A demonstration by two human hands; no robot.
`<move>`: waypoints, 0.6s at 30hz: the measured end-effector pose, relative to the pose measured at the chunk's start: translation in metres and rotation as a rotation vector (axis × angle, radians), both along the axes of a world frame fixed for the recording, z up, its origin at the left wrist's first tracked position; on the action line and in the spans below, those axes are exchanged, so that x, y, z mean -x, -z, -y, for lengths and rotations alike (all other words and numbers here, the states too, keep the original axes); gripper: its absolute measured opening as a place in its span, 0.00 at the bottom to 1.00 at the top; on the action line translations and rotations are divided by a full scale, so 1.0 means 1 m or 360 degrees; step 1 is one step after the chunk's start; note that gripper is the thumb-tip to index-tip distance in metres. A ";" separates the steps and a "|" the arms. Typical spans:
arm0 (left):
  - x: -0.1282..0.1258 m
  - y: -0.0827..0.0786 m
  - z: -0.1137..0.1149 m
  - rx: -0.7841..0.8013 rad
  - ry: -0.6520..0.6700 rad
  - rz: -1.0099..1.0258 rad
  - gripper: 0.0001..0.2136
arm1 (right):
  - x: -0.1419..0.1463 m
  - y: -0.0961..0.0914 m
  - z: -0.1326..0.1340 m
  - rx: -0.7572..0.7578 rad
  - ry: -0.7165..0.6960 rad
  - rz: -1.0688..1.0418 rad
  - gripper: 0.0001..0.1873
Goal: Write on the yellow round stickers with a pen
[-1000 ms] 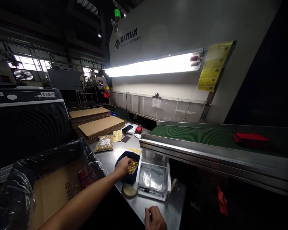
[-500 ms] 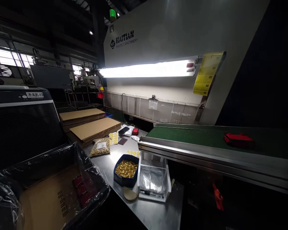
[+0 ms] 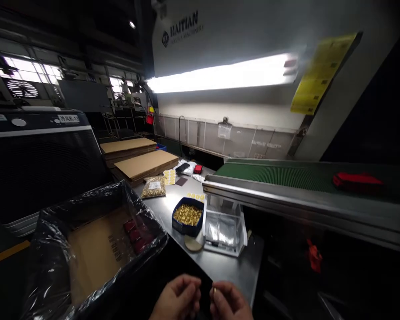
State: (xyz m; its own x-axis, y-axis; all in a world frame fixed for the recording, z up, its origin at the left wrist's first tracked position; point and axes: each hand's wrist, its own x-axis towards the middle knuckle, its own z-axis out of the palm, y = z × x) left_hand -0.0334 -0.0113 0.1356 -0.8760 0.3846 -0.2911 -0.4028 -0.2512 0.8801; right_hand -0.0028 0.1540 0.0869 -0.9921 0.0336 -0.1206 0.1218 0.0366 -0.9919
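Observation:
Low in the view, in front of the metal table's near edge, both my hands are raised close together. My left hand (image 3: 180, 297) is closed in a pinch; whatever its fingertips may hold is hidden. In my right hand (image 3: 230, 302), thumb and fingers pinch a small brass-coloured piece (image 3: 214, 290), too tiny to make out in detail. Beyond them on the table, a dark blue bin (image 3: 187, 231) is filled with many small brass pieces (image 3: 188, 214). A white tray (image 3: 243, 235) of clear plastic bags (image 3: 221, 229) stands just right of it, and a round tan disc (image 3: 193, 243) lies in front.
A carton lined with black plastic (image 3: 50, 249) holds dark red items (image 3: 138, 235) at left. The green conveyor (image 3: 246, 173) carries a red-and-black item (image 3: 358, 182). Cardboard stacks (image 3: 146, 164) and a bag of brass pieces (image 3: 154, 187) sit farther back.
Both my hands have come into view at the bottom. The view has tilted down and turned left, so the table and carton appear shifted. The red-and-black item remains on the conveyor.

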 end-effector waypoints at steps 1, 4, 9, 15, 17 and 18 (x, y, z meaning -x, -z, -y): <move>-0.001 -0.010 -0.001 -0.0099 -0.0032 0.0009 0.25 | -0.011 -0.011 0.008 0.0352 0.0332 -0.0060 0.19; -0.003 -0.033 -0.005 -0.0257 -0.0047 0.0002 0.20 | -0.031 -0.046 0.028 0.0762 0.0710 -0.0202 0.19; -0.011 -0.040 -0.006 -0.0311 0.0046 -0.0191 0.12 | -0.037 -0.069 0.036 0.0823 0.0685 -0.0253 0.17; -0.019 -0.039 -0.005 -0.0205 0.0118 -0.0355 0.11 | -0.041 -0.062 0.033 0.0892 0.0652 -0.0228 0.16; -0.021 -0.042 -0.007 -0.0167 0.0133 -0.0355 0.10 | -0.044 -0.061 0.031 0.0894 0.0655 -0.0226 0.15; -0.021 -0.043 -0.007 -0.0145 0.0136 -0.0356 0.10 | -0.045 -0.061 0.030 0.0888 0.0656 -0.0232 0.15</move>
